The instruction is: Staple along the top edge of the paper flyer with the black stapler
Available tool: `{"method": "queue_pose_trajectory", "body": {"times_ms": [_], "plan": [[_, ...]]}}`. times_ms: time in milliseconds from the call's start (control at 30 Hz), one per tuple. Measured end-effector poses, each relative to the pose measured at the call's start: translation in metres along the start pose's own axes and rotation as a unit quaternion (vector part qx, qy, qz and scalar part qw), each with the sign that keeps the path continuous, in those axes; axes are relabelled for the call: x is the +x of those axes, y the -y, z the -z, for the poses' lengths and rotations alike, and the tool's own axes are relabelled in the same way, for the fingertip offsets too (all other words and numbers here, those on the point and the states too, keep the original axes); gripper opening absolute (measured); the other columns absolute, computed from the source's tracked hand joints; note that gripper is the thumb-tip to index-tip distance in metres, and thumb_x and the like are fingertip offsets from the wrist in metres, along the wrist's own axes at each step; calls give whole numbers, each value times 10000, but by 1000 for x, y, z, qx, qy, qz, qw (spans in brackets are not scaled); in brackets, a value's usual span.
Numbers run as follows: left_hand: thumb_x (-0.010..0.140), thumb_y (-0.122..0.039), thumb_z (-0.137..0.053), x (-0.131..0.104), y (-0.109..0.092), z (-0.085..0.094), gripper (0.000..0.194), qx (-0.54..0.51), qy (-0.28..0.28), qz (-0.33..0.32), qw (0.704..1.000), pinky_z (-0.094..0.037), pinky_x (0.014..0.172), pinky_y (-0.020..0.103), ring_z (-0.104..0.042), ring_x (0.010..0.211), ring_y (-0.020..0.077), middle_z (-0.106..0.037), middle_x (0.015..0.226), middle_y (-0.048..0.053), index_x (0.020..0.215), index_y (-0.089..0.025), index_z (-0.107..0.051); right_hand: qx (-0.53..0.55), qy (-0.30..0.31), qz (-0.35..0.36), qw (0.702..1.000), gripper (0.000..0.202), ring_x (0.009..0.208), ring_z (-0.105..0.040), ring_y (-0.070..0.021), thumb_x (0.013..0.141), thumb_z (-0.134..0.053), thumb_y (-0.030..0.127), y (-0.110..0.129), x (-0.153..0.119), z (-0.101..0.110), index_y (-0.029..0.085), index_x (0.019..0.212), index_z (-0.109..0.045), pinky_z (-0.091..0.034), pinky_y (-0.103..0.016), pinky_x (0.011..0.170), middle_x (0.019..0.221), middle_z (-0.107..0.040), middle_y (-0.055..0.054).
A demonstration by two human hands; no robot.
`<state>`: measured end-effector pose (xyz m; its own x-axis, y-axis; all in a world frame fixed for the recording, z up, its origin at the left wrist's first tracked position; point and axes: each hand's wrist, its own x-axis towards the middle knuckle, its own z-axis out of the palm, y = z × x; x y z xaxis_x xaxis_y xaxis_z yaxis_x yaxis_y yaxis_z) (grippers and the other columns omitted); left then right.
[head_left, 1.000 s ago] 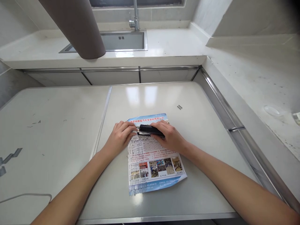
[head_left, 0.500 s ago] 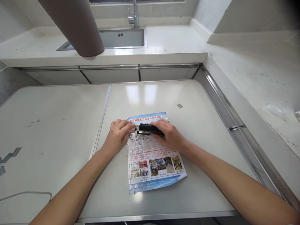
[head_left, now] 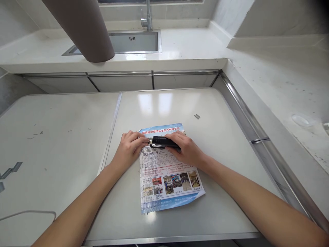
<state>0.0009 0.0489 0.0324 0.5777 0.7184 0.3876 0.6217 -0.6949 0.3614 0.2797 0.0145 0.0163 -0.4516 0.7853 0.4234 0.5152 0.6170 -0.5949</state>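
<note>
My right hand is wrapped round a black stapler, which lies level over the upper part of a printed leaflet. At the stapler's front end, the fingers of my left hand are pinched together over the leaflet's left edge. A thin, small piece shows at those fingertips, too small to name. Rows of staples run down the left side of the leaflet, which has blue bands, red and black print and several photos. Its lower right corner curls up.
On the white table a short strip of staples lies at the back right. More staple strips and loose staples lie on the left. Behind are a counter with a sink, a tap and a brown pipe.
The silver part seen between the stapler's front and my left fingertips shows less now, and a small gap is there. My hands and the leaflet have barely moved.
</note>
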Motion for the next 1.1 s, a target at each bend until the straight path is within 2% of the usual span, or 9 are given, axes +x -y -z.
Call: {"method": "queue_pose_trajectory", "body": {"times_ms": [167,400,567,667,800,1100], "plan": [[1008,-240,-632,-2,1,1,135,-7,-12,-21,1000,-430,824,399,-589,898,208,-750,1027,46,968,-268,-758,-3,-1,-1,1000,356,1069,-631,-285,991,-606,208,-1,0,0,238,1341,-546,-561,-486,923,1148,-712,-107],[1020,-227,-608,-1,-1,2,133,-4,11,-43,999,-418,834,403,-605,931,223,-769,1083,45,1055,-261,-732,-3,0,0,1000,345,1053,-627,-278,993,-604,211,0,1,0,225,1333,-545,-561,-472,914,1140,-711,-109],[1038,-224,-567,-2,-1,-2,176,-4,25,-30,999,-423,856,405,-591,983,243,-735,1113,81,1189,-230,-657,-3,0,2,1000,357,1061,-629,-279,988,-605,202,0,1,1,230,1339,-543,-562,-474,912,1148,-709,-108],[1048,-220,-540,-3,-1,-3,159,-10,26,-34,999,-422,867,409,-584,1005,246,-714,1112,87,1158,-228,-656,0,-1,1,1000,363,1060,-635,-279,988,-604,197,0,1,1,233,1344,-542,-564,-478,913,1146,-711,-105],[1047,-213,-530,-1,-1,-2,163,-5,7,-6,1000,-419,885,414,-580,1020,244,-693,1131,87,1122,-236,-673,0,-5,5,1000,369,1054,-638,-283,988,-604,203,0,0,1,238,1349,-538,-567,-483,909,1142,-713,-106],[1048,-256,-553,0,-1,0,162,8,10,5,1000,-405,855,418,-598,959,237,-754,1105,63,1080,-249,-712,1,-3,3,1000,390,1066,-643,-286,981,-606,199,0,1,1,245,1362,-539,-569,-487,916,1153,-715,-108]]}}
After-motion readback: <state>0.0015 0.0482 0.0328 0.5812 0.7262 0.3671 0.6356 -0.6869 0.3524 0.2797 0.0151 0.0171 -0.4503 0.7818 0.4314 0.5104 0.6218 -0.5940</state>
